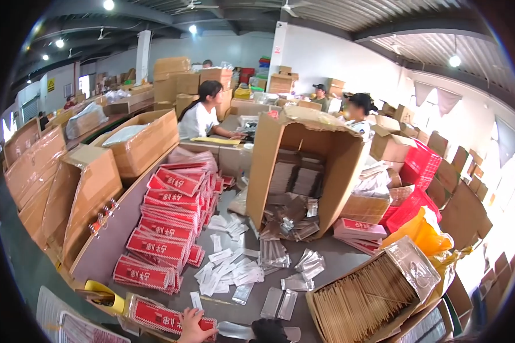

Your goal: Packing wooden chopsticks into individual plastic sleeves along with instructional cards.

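Note:
My left hand (195, 328) is at the lower edge, its fingers and thumb round the right part of a red printed paper sleeve (154, 315) with a checkered border. A small white slip packet (196, 300) lies just beyond its fingertips. To the right, what looks like my right hand (269, 330) in a black glove lies across a shiny silver-clear strip (234, 330); its fingers cannot be made out. Two clear flat packets (279, 303) lie beyond it. A loose heap of white slip packets (229, 271) spreads over the grey table (223, 311).
Stacked red sleeves (157, 246) line the left side. A large cardboard box (349, 171) on its side holds dark and silver packets. At right stands a carton of wooden sticks (363, 297), beside a yellow bag (426, 231) and red crate (420, 166). Co-workers (203, 117) sit beyond.

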{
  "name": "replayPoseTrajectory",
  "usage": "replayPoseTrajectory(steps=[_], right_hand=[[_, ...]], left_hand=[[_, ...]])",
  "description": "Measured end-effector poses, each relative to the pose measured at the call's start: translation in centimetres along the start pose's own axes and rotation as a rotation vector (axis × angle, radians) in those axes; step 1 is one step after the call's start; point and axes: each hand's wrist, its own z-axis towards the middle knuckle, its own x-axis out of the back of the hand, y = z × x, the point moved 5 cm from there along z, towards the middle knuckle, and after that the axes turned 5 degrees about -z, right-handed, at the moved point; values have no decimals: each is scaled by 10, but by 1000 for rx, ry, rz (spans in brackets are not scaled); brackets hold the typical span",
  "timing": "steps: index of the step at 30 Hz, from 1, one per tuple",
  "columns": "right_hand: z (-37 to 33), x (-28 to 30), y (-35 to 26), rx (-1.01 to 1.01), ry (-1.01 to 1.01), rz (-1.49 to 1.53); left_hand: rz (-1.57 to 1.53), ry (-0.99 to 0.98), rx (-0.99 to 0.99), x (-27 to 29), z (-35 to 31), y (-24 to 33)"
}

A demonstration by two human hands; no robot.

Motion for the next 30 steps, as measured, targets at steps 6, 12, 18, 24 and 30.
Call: replayPoseTrajectory(steps=[6,12,18,24,30], right_hand=[[17,-26,-8,-67,92,-40],[61,-7,-74,135,-246,145],[23,6,33,-188,268,114],[21,-5,74,-486,101,-212],[40,10,27,-302,253,312]], left_hand=[[160,-165,53,-15,5,-5],[193,-259,46,-13,3,-22],[142,-60,-41,10,63,-16],[257,-196,-63,-29,107,-16],[63,-124,-19,-51,142,21]])
